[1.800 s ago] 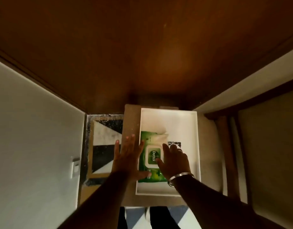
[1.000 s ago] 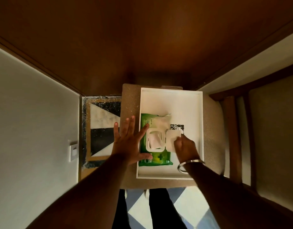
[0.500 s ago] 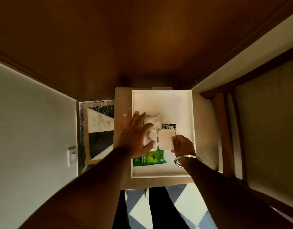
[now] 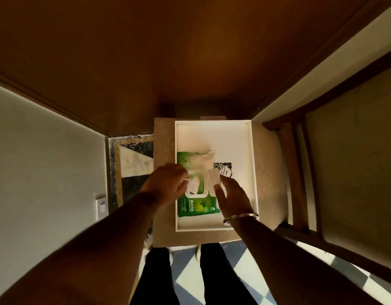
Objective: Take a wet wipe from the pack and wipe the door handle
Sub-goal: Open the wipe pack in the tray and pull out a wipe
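A green wet wipe pack (image 4: 195, 206) lies in a white tray (image 4: 248, 164) on a beige stool. Its white flip lid (image 4: 214, 182) stands open to the right. My right hand (image 4: 232, 198), with a metal bangle on the wrist, holds that lid back with thumb and fingertips. My left hand (image 4: 168, 183) is at the pack's left side, its fingertips pinched on the white wipe (image 4: 194, 186) that sticks out of the opening. The brown wooden door (image 4: 168, 51) fills the upper view; no handle is visible.
The stool (image 4: 163, 146) stands against the door's foot. A white wall with a switch plate (image 4: 101, 205) is on the left. A wooden chair (image 4: 322, 161) stands on the right. Patterned floor tiles (image 4: 133, 164) show left of the stool; my legs are below it.
My right hand flipped the pack's lid open to the right and keeps it there. My left hand moved from flat on the pack's left side onto the opening and pinched the wipe.
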### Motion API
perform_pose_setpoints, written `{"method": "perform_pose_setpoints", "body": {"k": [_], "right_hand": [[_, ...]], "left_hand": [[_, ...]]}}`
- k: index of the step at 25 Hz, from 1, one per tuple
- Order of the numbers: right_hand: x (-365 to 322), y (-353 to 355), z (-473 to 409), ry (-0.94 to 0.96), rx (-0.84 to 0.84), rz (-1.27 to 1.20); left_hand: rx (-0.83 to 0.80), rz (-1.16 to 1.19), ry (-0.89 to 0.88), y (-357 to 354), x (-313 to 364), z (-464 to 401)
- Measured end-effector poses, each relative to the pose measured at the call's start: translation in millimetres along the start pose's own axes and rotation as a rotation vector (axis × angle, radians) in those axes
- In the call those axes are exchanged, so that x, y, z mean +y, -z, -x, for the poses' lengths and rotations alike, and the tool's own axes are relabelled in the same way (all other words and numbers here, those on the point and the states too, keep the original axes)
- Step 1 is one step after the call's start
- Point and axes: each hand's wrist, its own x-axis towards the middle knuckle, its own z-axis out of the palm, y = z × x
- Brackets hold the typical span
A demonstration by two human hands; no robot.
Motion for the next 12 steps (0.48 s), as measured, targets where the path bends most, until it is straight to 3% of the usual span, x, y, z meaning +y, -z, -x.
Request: {"method": "perform_pose_setpoints", "body": {"k": [4,6,9,11,12], "right_hand": [[-32,-24,5,0.249,-0.217,0.463],[-46,-39,-3,0.234,-0.312,0.620],[-66,-41,-16,0.155,-0.411,0.783],[-91,-22,-17,0.098,-0.426,0.663],[-107,-9,-16,0.057,-0.383,0.450]], "left_hand": [[0.124,0.253,0.514,25,-28,41],[0.153,0.417,0.702,33,-42,42],[0.253,0.924,0.919,44,-52,48],[0.304,1.158,0.998,59,-45,63],[0.322,1.222,1.006,70,-40,68]]}}
